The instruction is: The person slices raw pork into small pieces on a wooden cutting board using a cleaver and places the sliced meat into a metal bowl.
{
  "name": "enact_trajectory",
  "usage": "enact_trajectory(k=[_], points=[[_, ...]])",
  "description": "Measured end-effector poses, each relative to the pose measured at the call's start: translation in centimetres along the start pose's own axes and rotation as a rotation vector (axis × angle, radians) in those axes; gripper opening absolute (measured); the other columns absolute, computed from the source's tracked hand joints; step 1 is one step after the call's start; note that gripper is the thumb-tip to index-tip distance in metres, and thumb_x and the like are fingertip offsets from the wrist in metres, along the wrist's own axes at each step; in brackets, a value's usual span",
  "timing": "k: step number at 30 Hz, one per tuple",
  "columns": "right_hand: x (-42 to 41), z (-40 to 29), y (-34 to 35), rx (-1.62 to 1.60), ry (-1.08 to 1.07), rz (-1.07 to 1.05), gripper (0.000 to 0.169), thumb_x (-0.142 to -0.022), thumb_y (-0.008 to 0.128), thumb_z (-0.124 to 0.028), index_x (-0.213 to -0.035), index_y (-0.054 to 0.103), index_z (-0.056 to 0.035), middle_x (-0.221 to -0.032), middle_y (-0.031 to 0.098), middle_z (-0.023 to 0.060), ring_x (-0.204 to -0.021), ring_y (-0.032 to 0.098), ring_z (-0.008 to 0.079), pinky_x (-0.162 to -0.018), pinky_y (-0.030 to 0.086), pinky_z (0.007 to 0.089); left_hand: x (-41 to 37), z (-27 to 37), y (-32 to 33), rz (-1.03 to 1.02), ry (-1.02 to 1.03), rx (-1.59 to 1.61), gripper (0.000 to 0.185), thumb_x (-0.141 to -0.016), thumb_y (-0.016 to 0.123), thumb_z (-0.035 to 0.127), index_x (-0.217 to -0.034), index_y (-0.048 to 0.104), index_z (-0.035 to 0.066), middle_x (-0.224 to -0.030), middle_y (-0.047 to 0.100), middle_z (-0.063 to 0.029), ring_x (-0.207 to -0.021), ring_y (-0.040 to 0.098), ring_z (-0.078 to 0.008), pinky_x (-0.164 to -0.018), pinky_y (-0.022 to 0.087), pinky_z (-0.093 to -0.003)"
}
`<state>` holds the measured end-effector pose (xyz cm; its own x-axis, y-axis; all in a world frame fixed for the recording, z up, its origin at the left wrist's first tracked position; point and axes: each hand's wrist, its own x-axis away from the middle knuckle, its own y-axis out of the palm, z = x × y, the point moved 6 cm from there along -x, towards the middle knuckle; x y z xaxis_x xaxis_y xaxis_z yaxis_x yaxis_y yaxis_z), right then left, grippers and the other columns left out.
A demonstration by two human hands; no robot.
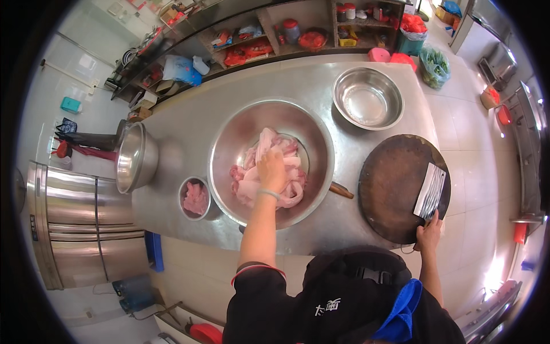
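Observation:
My left hand (272,170) reaches into a large stainless steel basin (219,146), its fingers on strips of raw, fatty meat (249,189). Whether the fingers grip a piece cannot be told. At the right, my right hand (429,232) is closed on the handle of a cleaver (431,191), whose wide blade lies over a round wooden chopping block (386,185). A small metal pot (209,206) left of the basin holds pinkish meat pieces (195,198). A wooden handle (341,189) sticks out from beside the basin towards the block.
Everything stands on a steel table (180,112). A metal bowl (368,99) is near its far right corner, and stacked large bowls (137,158) tilt at the left end. Shelves (300,45) run behind the table. A bag of green vegetables (435,68) sits on the floor.

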<state>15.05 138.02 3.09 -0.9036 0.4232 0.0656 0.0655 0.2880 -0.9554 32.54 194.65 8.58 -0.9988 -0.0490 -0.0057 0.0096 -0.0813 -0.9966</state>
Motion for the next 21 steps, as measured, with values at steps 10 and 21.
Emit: enact_trajectory(k=[10, 21], points=[[-0.6, 1.0, 0.2, -0.051, -0.025, -0.004, 0.088, -0.070, 0.061, -0.009, -0.152, 0.030, -0.0030, -0.113, 0.051, 0.0228, -0.103, 0.057, 0.0457, -0.088, 0.050, 0.0509, 0.6, -3.7, -10.7, 0.102, -0.176, 0.614, 0.035, -0.077, 0.072, 0.014, -0.110, 0.071, 0.001, -0.100, 0.074, -0.0184, -0.091, 0.072, -0.0283, -0.081, 0.055, -0.0364], [-2.0, 3.6, -0.2, -0.876, 0.289, -0.335, 0.071, -0.072, 0.053, 0.000, -0.142, 0.037, -0.0005, -0.092, 0.053, 0.0109, -0.064, 0.057, 0.0187, -0.049, 0.051, 0.0314, 5.1, 2.4, -36.1, 0.514, -0.069, 1.008, 0.034, -0.081, 0.077, 0.005, -0.112, 0.068, -0.003, -0.099, 0.071, -0.0069, -0.087, 0.067, -0.0145, -0.080, 0.053, -0.0284]])
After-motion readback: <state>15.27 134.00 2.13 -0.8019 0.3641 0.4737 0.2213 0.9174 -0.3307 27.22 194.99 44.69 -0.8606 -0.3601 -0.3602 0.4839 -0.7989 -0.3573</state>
